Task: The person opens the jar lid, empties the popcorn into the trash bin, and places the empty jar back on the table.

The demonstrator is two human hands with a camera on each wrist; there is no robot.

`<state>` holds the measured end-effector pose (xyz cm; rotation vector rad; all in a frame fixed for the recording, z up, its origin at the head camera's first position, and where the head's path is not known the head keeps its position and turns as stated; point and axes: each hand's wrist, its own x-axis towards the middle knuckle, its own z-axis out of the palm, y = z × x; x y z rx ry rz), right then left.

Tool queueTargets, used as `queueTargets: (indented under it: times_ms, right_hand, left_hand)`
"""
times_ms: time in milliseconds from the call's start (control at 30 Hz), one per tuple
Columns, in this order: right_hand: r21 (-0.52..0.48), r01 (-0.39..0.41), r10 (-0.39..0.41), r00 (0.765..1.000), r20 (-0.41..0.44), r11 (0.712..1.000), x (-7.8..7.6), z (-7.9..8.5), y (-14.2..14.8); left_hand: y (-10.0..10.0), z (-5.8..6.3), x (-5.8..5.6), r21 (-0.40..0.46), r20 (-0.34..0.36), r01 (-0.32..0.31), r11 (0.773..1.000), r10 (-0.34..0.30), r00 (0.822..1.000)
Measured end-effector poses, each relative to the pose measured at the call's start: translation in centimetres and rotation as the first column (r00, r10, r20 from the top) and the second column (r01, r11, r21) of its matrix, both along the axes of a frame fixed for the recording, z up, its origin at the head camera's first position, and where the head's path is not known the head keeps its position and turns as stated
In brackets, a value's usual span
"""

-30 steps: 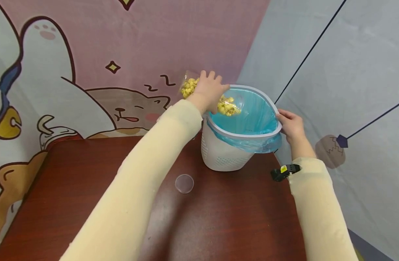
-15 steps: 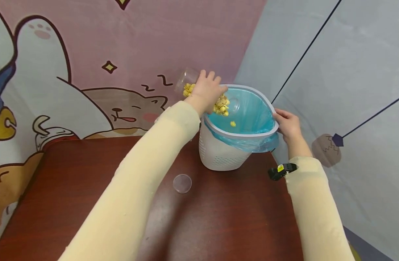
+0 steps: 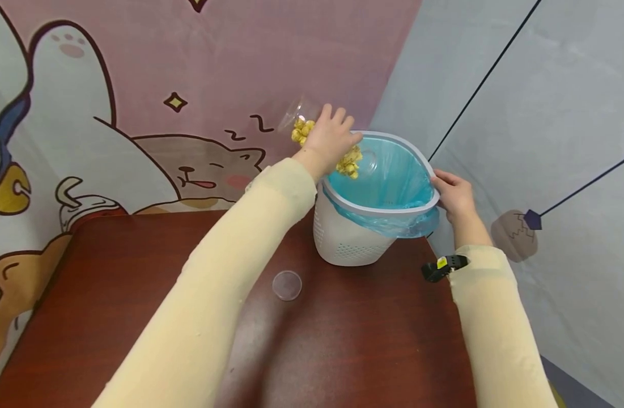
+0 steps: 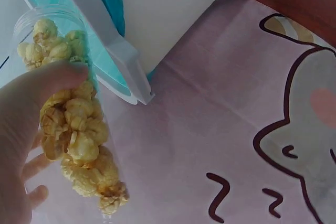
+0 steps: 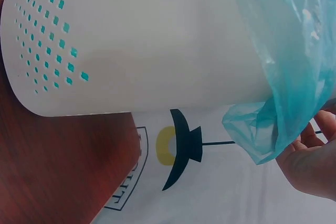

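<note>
My left hand (image 3: 332, 139) grips a clear plastic jar (image 3: 304, 110) from above, tilted with its mouth down over a trash bin. Yellow popcorn (image 4: 79, 124) lies along the jar's length, some of it by the mouth. The white bin (image 3: 352, 246) has a grey rim and a blue plastic liner (image 3: 393, 175) folded over it. With thumb and fingers, my right hand (image 3: 454, 195) pinches the rim at the bin's right side. In the right wrist view, that hand is partly hidden by the edge of the liner.
A round clear lid (image 3: 287, 285) lies on the dark red-brown table (image 3: 342, 340), nearer than the bin. Behind the table hangs a pink and grey cartoon-print cloth (image 3: 240, 68), close to the jar's raised end. The table's right edge runs beside the bin.
Popcorn in the jar has shifted and thinned at its raised end. A piece was falling into the bin half a second ago. The jar's raised end is higher; the right hand stays at the rim.
</note>
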<state>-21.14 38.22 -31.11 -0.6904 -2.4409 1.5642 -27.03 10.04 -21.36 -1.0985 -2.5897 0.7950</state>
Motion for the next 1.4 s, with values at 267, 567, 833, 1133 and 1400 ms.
queueTargets:
  times_ms: [267, 567, 833, 1133, 1400]
  right_hand:
    - [0.017, 0.009, -0.009, 1.0, 0.011, 1.0, -0.01, 0.1, 0.01]
    - [0.021, 0.005, -0.005, 1.0, 0.008, 1.0, -0.05, 0.09, 0.12]
    - [0.021, 0.016, -0.016, 1.0, 0.013, 1.0, -0.2, -0.2, 0.23]
    - [0.037, 0.006, -0.006, 1.0, 0.004, 0.999, -0.47, -0.38, 0.2]
    - [0.029, 0.01, -0.01, 1.0, 0.003, 1.0, -0.21, -0.36, 0.3]
  left_hand:
    - [0.34, 0.0, 0.33, -0.07, -0.082, 0.049, 0.996, -0.055, 0.995]
    - [0.82, -0.18, 0.53, -0.156, -0.135, 0.064, 0.986, -0.085, 0.987]
    - [0.7, -0.36, 0.53, -0.188, -0.155, 0.052, 0.981, -0.082, 0.985]
    - [0.73, -0.33, 0.54, -0.21, -0.194, 0.068, 0.975, -0.11, 0.975]
    - [1.03, -0.35, 0.67, -0.24, -0.235, 0.092, 0.966, -0.15, 0.96]
